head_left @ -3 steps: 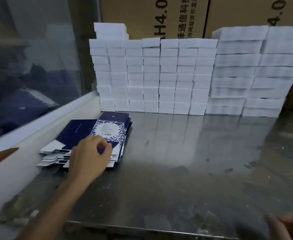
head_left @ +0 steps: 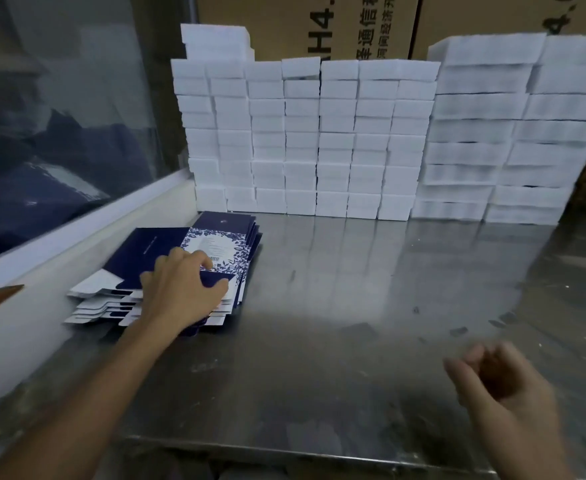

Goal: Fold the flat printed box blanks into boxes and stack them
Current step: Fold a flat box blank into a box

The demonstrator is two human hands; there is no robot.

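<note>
Steel worktop [head_left: 336,306], scuffed and reflective, with a glass pane [head_left: 59,116] and white ledge [head_left: 76,237] along your left. Brown cartons [head_left: 305,26] with printed text stand at the back.

White boxes [head_left: 305,140] are stacked in neat columns against the cartons, many rows high. A second block of wider white boxes [head_left: 513,133] sits just right of them, touching.

The blanks [head_left: 215,233] lie in a fanned pile at the left, near the ledge and just in front of the white stacks. Top blank shows navy panels and a blue-and-white floral panel with a barcode. White tabs stick out at the pile's near-left end.

Your left hand [head_left: 180,292] is on the pile. Fingers [head_left: 203,263] are curled over the top blank, thumb at its navy near edge, gripping it. Can't tell whether that edge is lifted off the pile.

Your right hand [head_left: 502,386] hangs over the near right of the worktop, blurred. Fingers loosely curled, holding nothing, well apart from the blanks.
</note>
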